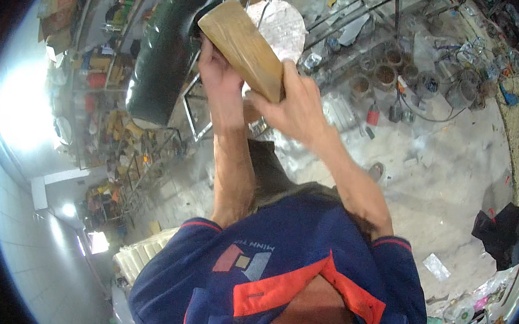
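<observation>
A thick yellowish-brown block (242, 46), which looks like wood, is raised in front of me and slants down to the right. My left hand (220, 77) grips it from the left and below, its fingers partly hidden behind the block. At the lower right end, my right hand (294, 104) is closed round the block with the thumb beneath and the fingers along the far edge. Just left of the block stands a long, shiny dark green padded cushion (169, 48). Behind the block shows a whitish round surface (285, 30), partly covered.
Below the cushion is a thin metal frame (197, 111). Several round pots and cans (385, 74) stand on the floor at the far right, near a red bottle (373, 114). Cluttered shelving (106, 58) lines the left. A black bag (503, 235) lies at the right.
</observation>
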### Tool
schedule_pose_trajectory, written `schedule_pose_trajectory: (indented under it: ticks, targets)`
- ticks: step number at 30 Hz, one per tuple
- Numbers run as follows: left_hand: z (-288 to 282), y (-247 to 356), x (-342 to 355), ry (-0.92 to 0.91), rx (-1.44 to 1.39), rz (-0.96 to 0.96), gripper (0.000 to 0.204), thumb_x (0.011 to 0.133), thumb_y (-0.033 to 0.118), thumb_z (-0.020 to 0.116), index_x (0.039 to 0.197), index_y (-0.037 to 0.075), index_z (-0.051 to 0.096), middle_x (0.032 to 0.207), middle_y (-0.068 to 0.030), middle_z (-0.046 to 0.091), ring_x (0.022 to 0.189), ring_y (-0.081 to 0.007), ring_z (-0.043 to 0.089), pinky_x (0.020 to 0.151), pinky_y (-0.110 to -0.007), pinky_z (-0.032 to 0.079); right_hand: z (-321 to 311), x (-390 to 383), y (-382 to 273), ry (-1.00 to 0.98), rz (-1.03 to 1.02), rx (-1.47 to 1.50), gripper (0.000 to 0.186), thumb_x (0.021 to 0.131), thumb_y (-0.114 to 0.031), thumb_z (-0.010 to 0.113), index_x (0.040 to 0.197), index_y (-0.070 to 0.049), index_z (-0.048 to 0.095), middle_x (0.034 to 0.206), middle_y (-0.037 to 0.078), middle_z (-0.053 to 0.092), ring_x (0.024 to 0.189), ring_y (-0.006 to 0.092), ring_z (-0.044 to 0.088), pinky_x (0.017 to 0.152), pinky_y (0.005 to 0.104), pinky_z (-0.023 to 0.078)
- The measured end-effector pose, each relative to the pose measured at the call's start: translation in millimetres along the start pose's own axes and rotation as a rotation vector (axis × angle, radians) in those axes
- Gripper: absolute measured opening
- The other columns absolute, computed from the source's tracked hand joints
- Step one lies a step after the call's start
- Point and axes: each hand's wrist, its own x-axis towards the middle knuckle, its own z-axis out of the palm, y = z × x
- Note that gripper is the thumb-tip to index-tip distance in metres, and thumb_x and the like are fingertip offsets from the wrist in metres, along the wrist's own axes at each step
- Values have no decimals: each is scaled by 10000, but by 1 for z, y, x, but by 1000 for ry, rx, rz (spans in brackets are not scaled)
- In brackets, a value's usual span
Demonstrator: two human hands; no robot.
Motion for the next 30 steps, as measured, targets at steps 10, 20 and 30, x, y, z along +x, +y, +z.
schedule_pose_trajectory:
  ticks: [10,20,30]
  targets:
    - [-5,7,10,-410,-474,-317,389,1081,322,643,1332,24,662,1294,-220,699,1006,-234,621,837,-353,508,-11,-21,16,175,150,253,584,832,-311,881,1152,83,592,958,330,747,944,479,766,810,487,609]
    - [63,-20,-101,-378,-252,-501,510,1004,344,672,1396,27,590,1299,-192,625,964,-257,522,760,-365,433,-67,-94,87,294,469,171,473,941,-197,796,1329,18,633,1119,92,743,958,152,689,849,340,560]
    - [48,-7,-104,-315,-99,-471,490,922,296,693,1329,54,567,1190,-197,617,922,-252,570,741,-388,449,-66,-107,90,291,518,160,538,877,-220,843,1312,30,648,1142,170,770,1018,230,733,921,392,569]
